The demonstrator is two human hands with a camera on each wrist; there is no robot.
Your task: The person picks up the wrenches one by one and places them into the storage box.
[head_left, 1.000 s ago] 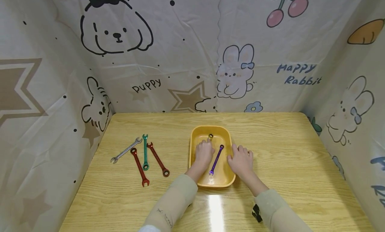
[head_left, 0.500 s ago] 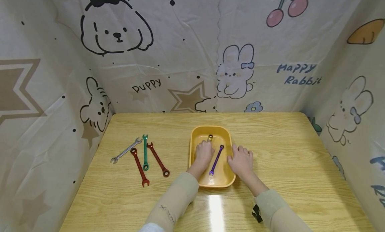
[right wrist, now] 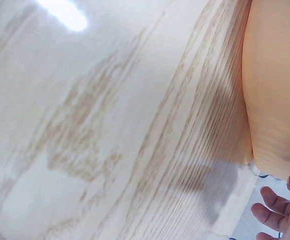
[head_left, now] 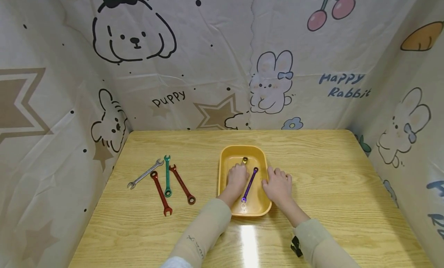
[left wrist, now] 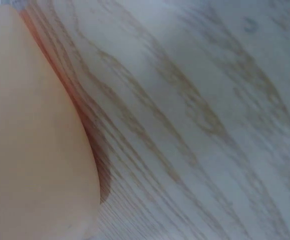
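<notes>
Head view, near to far: two pale sleeves enter, cut off by the bottom edge, the right one partly covering a black strap. The right grip rests loosely against the right rim of a yellow tray; the right wrist view catches only some fingertips in its corner. Inside the tray lies a purple wrench, and beside it the left grip is clenched round a gold wrench, hidden except near its ring end. Four more wrenches lie left on the desk. Printed cloth rises behind, cropped above.
</notes>
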